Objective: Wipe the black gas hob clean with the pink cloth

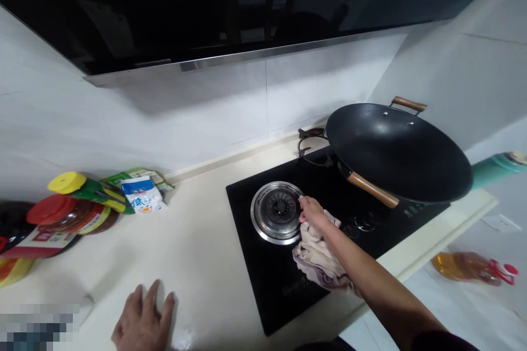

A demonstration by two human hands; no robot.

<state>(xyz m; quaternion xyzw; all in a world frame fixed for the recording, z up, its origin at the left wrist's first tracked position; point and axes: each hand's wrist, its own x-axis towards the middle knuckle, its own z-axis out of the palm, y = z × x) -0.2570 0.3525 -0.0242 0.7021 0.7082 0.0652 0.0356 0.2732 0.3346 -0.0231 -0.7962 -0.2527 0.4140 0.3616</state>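
In the head view my right hand (313,211) grips a crumpled pale cloth (319,258), which hangs down over the black glass hob (284,279). Its fingertips are at the right rim of the round metal burner (276,213). Whether they touch the rim or only the cloth, I cannot tell. My left hand (144,321) rests on the white countertop (197,241) with fingers spread and nothing in it. A large black wok (399,148) with wooden handles sits over the hob's right part. Behind the burner lies a dark metal pan support (315,148), partly hidden by the wok.
Jars and bottles, among them a red-lidded jar (74,215) and a yellow-capped bottle (90,189), stand at the left beside a white packet (144,194). A range hood (247,11) hangs low overhead. An oil bottle (469,267) is beyond the counter's right edge.
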